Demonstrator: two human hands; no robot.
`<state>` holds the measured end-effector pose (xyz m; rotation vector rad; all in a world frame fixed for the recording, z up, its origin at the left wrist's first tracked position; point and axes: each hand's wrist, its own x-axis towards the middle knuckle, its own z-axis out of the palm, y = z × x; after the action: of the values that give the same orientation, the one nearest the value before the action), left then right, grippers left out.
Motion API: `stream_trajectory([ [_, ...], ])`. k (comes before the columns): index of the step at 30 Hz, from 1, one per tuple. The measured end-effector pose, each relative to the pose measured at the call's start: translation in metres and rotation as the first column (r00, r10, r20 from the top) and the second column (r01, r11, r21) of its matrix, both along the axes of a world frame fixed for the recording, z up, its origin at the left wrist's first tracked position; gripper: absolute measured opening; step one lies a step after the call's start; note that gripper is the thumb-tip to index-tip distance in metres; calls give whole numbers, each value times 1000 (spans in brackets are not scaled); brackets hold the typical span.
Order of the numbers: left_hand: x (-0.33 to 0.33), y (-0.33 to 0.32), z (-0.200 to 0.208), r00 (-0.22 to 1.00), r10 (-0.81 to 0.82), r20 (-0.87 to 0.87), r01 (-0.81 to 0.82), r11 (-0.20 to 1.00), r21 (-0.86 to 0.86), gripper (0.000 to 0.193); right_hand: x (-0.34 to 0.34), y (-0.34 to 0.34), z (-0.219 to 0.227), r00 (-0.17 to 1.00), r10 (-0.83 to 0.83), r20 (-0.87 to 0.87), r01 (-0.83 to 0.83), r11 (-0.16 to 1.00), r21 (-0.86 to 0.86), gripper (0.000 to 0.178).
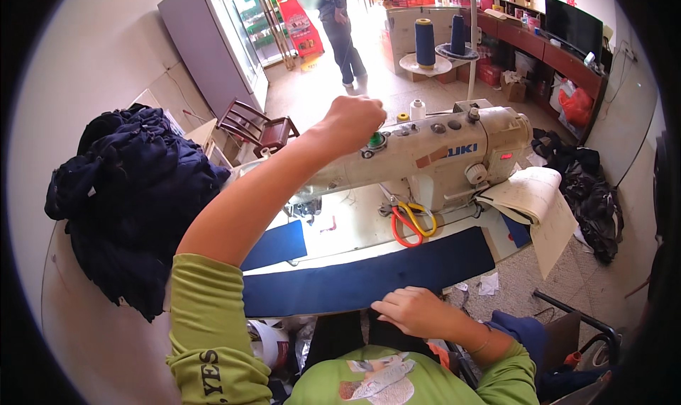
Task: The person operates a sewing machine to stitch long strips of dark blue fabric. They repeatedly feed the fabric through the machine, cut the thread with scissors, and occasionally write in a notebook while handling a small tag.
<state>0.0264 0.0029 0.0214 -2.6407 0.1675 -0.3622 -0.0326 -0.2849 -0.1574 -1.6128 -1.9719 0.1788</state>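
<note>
My left hand (355, 121) reaches over the top of a white sewing machine (433, 157), its fingers closed just above a green knob or small spool (374, 140). Whatever those fingers pinch is hidden. Along the front of the table lies a long dark-blue fabric strip (369, 274), and a smaller blue fabric piece (278, 245) is behind its left part. At the strip's front edge, my right hand (411, 311) rests with curled, closed fingers; whether they grip the cloth does not show. Scissors (415, 222) with red and yellow handles lie beneath the machine arm.
A big heap of dark-blue cloth (135, 199) rises on the left. Two blue thread cones (424, 43) stand on a holder behind the machine. A paper booklet (528, 196) hangs at the right end. A wooden chair (262, 127) and a standing person (340, 29) are farther back.
</note>
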Motion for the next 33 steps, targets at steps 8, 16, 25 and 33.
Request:
stream_trajectory([
  [8, -19, -15, -13, 999, -36, 2, 36, 999, 22, 10, 16, -16, -25, 994, -100, 32, 102, 993, -54, 22],
  [16, -7, -28, -17, 985, -164, 49, 149, 963, 223, 6, 5, 9, -5, 1000, -2, -21, 2, 1000, 25, 16],
  [25, -8, -1, -3, 999, 34, 16, -34, 999, -12, 7, 14, 3, -7, 998, -59, -22, 59, 998, 16, 20],
  [33, -19, -16, -21, 990, -120, 79, 114, 991, 76, 7, 24, -15, -24, 988, -154, -23, 152, 986, -73, 21],
])
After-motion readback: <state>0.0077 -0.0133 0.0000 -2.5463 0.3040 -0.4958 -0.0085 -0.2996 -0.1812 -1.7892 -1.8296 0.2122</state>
